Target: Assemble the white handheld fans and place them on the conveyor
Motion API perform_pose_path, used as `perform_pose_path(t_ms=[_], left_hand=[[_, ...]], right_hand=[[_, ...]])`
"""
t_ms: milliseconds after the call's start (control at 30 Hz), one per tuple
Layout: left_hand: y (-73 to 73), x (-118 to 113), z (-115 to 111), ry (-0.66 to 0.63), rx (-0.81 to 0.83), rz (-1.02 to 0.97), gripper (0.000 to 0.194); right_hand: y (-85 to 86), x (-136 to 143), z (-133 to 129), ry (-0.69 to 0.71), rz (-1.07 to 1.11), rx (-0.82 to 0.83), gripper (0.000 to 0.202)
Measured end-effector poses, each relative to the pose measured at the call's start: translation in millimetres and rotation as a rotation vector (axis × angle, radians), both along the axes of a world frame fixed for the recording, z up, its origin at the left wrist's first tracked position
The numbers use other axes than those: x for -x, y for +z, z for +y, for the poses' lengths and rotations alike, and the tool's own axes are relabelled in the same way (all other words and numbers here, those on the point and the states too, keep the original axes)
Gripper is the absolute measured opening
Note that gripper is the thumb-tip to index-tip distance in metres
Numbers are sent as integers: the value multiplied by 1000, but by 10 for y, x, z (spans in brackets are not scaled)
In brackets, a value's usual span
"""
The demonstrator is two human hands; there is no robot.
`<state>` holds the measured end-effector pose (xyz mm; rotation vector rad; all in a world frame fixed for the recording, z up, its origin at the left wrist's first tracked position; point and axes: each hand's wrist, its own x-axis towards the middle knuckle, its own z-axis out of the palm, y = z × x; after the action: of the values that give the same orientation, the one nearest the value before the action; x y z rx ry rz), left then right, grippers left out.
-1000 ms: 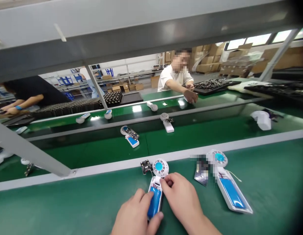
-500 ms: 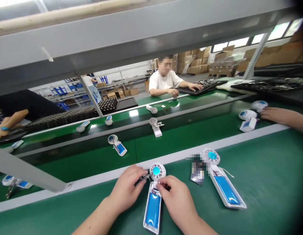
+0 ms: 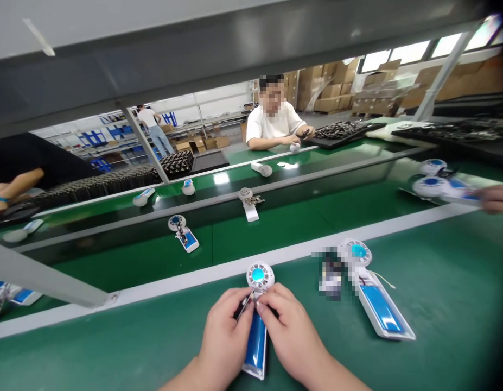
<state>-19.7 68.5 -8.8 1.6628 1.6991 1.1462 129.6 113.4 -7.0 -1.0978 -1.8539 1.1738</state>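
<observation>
Handheld fan (image 3: 256,326), its white casing open, lies on the green bench (image 3: 113,347) in front of me, between my two hands. Its round head (image 3: 258,276) with the bright blue centre points away from me, up to the grey rail (image 3: 178,277), and its blue battery fills the handle nearer to me. My left hand (image 3: 224,331) pinches a dark circuit board (image 3: 240,309) between thumb and fingers at the fan's neck; most of it is covered. My right hand (image 3: 290,331) has thumb and forefinger pressed together at the same neck, but I cannot tell what is between them.

Just to my right, well clear of my fingers, lies a second fan (image 3: 377,298), also open, with a thin white wire beside its battery. Beyond the rail, two more fans (image 3: 184,234) (image 3: 250,205) lie on a green belt (image 3: 300,217). Farther right, another person's blurred hand (image 3: 497,199) is at a white fan (image 3: 432,186). Across the line, a person in a white shirt (image 3: 271,122) sits beside a loaded dark tray (image 3: 341,133).
</observation>
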Motion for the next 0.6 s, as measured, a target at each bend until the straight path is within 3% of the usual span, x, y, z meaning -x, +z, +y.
perform_pose_path(t_ms=[233,467,600], left_hand=[[-36,-23,48,31,-78,-14,25],[-60,1,29,-1,-167,82,29],[-50,10,16,-97,-252,190,33]], right_hand=[[-50,40,66,-199,90,225,14],[-30,52,-37,-106,-16,-38,20],[-24,48,-41,-103,-24,20,20]])
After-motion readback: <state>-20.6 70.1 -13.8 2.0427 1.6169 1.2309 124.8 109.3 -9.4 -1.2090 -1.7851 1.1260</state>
